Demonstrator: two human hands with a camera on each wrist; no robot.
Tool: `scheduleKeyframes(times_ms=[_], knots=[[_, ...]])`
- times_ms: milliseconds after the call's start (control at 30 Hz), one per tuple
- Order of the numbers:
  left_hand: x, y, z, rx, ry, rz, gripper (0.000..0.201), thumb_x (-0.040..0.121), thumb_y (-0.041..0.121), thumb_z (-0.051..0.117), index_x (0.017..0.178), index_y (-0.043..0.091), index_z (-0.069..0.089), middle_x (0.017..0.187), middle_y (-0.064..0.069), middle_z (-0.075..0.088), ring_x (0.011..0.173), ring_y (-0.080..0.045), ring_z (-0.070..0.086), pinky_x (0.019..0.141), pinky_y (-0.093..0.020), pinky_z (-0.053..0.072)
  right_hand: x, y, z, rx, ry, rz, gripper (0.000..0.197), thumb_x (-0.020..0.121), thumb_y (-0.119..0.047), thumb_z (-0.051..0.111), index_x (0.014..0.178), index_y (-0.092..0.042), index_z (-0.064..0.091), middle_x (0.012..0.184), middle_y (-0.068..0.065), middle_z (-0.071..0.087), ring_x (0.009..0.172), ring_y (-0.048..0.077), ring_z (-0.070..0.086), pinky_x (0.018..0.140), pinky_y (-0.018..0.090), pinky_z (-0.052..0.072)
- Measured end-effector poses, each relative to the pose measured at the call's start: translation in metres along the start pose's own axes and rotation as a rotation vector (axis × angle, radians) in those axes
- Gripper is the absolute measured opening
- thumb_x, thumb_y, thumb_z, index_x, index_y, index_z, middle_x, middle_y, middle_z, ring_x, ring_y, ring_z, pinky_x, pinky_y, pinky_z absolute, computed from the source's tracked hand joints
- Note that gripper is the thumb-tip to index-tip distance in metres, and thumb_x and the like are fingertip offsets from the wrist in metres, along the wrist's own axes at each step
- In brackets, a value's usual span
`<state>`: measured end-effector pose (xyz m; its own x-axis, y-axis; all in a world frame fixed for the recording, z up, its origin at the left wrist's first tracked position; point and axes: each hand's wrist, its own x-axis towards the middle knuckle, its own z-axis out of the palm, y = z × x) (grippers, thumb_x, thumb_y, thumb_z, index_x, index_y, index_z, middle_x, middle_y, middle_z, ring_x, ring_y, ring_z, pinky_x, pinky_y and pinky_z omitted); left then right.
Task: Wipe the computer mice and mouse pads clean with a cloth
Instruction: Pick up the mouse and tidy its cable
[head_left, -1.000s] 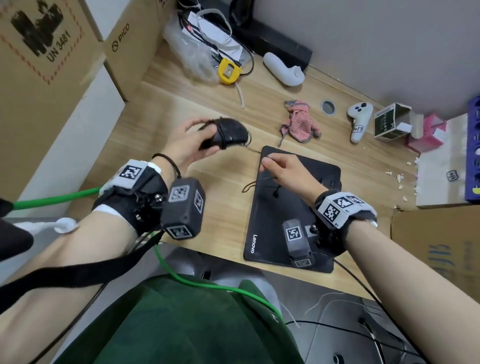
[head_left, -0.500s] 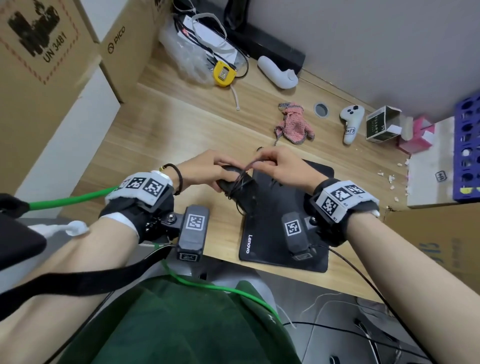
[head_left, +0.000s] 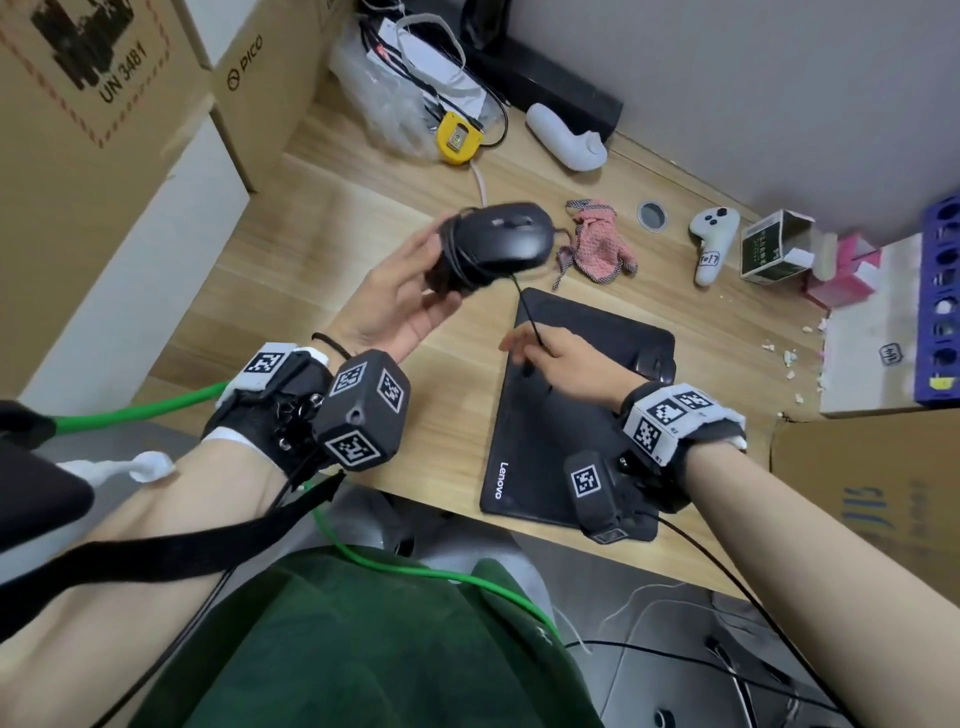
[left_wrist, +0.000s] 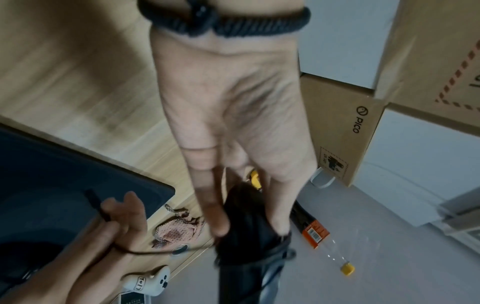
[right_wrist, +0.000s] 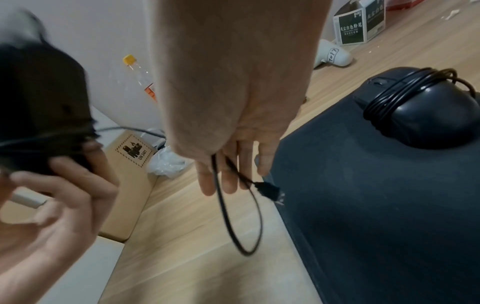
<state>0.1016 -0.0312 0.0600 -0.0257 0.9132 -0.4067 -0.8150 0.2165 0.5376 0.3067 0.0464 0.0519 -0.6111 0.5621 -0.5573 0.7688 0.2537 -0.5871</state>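
Observation:
My left hand (head_left: 415, 291) holds a black wired mouse (head_left: 498, 244) raised above the desk, with its cable wound round the body. A strand of that cable (head_left: 524, 306) runs taut down to my right hand (head_left: 540, 353), which pinches it over the black Lenovo mouse pad (head_left: 561, 431). In the right wrist view the cable end hangs in a loop (right_wrist: 241, 216) with its USB plug (right_wrist: 270, 190) below my fingers (right_wrist: 228, 174). A second black mouse (right_wrist: 428, 115), also cable-wrapped, sits on the pad's far corner. A pink cloth (head_left: 597, 249) lies crumpled on the desk beyond the pad.
Cardboard boxes (head_left: 104, 130) line the left side. At the back are a yellow tape measure (head_left: 457, 137), two white controllers (head_left: 711, 239), a small dark carton (head_left: 769, 247) and a desk grommet (head_left: 652, 214). A blue rack (head_left: 943, 291) stands far right.
My hands were together at the pad's near-left corner. The left hand has since lifted the mouse up and away, and the right hand has drawn the cable end back over the pad.

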Motion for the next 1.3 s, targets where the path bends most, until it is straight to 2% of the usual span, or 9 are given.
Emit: scheduleKeyframes(times_ms=[133, 333, 567, 633, 733, 867, 1000, 1100, 1300], knots=[[0.005, -0.001, -0.009, -0.006, 0.218, 0.123, 0.035, 0.096, 0.020, 0.053, 0.130, 0.017, 0.056, 0.123, -0.012, 0.056, 0.085, -0.019, 0.063, 0.063, -0.017, 0.053, -0.002, 0.002, 0.006, 0.236, -0.046, 0.097, 0.026, 0.103, -0.010, 0.030, 0.112, -0.018, 0.053, 0.104, 0.002, 0.066, 0.093, 0.017, 0.058, 0.094, 0.037, 0.048], [0.007, 0.004, -0.012, -0.108, 0.377, 0.241, 0.025, 0.096, 0.016, 0.054, 0.121, 0.018, 0.059, 0.114, -0.011, 0.062, 0.089, -0.024, 0.065, 0.064, -0.019, 0.054, -0.011, 0.014, 0.004, 0.378, 0.000, 0.181, 0.029, 0.103, -0.005, 0.025, 0.105, -0.010, 0.054, 0.088, 0.007, 0.070, 0.079, 0.019, 0.069, 0.083, 0.032, 0.053], [0.006, 0.010, -0.007, -0.009, 0.291, 0.202, 0.023, 0.096, 0.016, 0.053, 0.117, 0.020, 0.061, 0.115, -0.012, 0.060, 0.091, -0.025, 0.063, 0.065, -0.019, 0.053, -0.014, 0.030, -0.003, 0.381, -0.050, 0.509, 0.025, 0.100, -0.012, 0.030, 0.090, -0.014, 0.053, 0.077, 0.006, 0.070, 0.069, 0.019, 0.064, 0.073, 0.029, 0.050], [0.006, 0.008, -0.003, 0.110, 0.182, 0.098, 0.026, 0.095, 0.016, 0.053, 0.120, 0.022, 0.061, 0.120, -0.011, 0.057, 0.093, -0.024, 0.062, 0.066, -0.019, 0.054, -0.009, 0.031, -0.005, 0.248, -0.081, 0.492, 0.022, 0.099, -0.008, 0.037, 0.106, -0.010, 0.057, 0.095, 0.006, 0.067, 0.082, 0.016, 0.060, 0.074, 0.027, 0.044], [0.006, 0.004, 0.003, 0.300, 0.008, -0.028, 0.028, 0.094, 0.015, 0.054, 0.120, 0.023, 0.062, 0.120, -0.006, 0.057, 0.086, -0.019, 0.062, 0.064, -0.018, 0.054, -0.002, 0.017, -0.019, 0.096, -0.009, 0.299, 0.048, 0.094, -0.006, 0.048, 0.142, -0.008, 0.041, 0.141, 0.008, 0.048, 0.132, 0.022, 0.045, 0.108, 0.030, 0.035], [0.007, -0.001, 0.015, 0.332, -0.128, -0.081, 0.027, 0.095, 0.015, 0.053, 0.118, 0.025, 0.063, 0.115, 0.002, 0.061, 0.080, -0.012, 0.063, 0.065, -0.019, 0.054, -0.002, -0.023, -0.028, 0.462, 0.134, 0.015, 0.040, 0.090, 0.007, 0.057, 0.129, 0.000, 0.052, 0.117, 0.003, 0.060, 0.098, 0.011, 0.060, 0.087, 0.012, 0.048], [0.011, 0.005, 0.020, 0.209, -0.079, -0.033, 0.025, 0.094, 0.016, 0.053, 0.110, 0.027, 0.067, 0.106, 0.003, 0.064, 0.079, -0.012, 0.062, 0.065, -0.020, 0.054, 0.007, -0.043, -0.022, 0.694, 0.085, -0.084, 0.017, 0.095, 0.004, 0.049, 0.109, 0.000, 0.058, 0.096, 0.016, 0.063, 0.090, 0.027, 0.062, 0.091, 0.035, 0.052], [0.016, 0.008, 0.016, 0.210, 0.027, 0.061, 0.024, 0.095, 0.014, 0.054, 0.115, 0.021, 0.064, 0.109, -0.006, 0.062, 0.082, -0.018, 0.062, 0.064, -0.019, 0.054, 0.012, -0.041, -0.015, 0.690, 0.009, -0.025, 0.023, 0.104, -0.015, 0.037, 0.085, -0.010, 0.051, 0.061, 0.002, 0.038, 0.053, 0.017, 0.045, 0.070, 0.035, 0.051], [0.024, 0.013, 0.010, 0.101, 0.317, 0.239, 0.028, 0.093, 0.013, 0.059, 0.121, 0.016, 0.060, 0.111, -0.008, 0.063, 0.087, -0.021, 0.066, 0.069, -0.021, 0.056, 0.003, -0.024, 0.004, 0.425, -0.060, 0.081, 0.033, 0.104, -0.024, 0.034, 0.075, -0.016, 0.051, 0.053, -0.007, 0.034, 0.042, 0.007, 0.031, 0.046, 0.023, 0.033]])
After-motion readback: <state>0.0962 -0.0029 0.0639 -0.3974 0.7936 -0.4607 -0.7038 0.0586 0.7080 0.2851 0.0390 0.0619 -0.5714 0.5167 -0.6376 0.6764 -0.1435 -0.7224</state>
